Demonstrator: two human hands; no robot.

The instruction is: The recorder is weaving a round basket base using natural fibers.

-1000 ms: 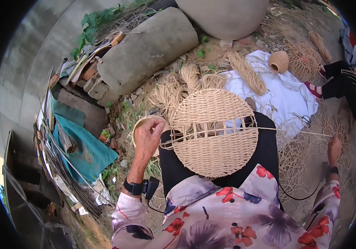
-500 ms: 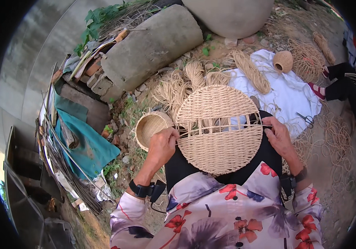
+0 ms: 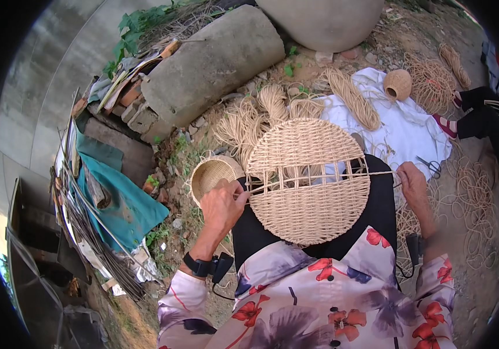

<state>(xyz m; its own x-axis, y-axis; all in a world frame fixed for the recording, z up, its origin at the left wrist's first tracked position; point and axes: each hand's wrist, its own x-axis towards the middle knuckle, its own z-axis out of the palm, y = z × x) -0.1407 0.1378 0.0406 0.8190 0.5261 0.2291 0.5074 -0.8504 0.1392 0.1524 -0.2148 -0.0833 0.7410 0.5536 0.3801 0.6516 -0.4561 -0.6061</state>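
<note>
A round panel woven from pale straw-coloured cord rests on my lap. Across its middle runs an open band where bare upright strands show, with woven halves above and below. My left hand is closed at the panel's left rim, pinching the edge; part of a strand there is hidden by the fingers. Out past the right rim, my right hand grips a cord that stretches taut from the open band. Below that hand a short loose end hangs down.
A small round basket stands by my left hand. Cord bundles and a vase-shaped woven piece lie ahead, partly on a white cloth. Scissors lie at right, near a person's legs. Tangled cord covers ground there.
My right hand has moved right, away from the panel's rim, drawing the cord out straight. The left hand has shifted slightly at the left edge. The panel stays nearly in place.
</note>
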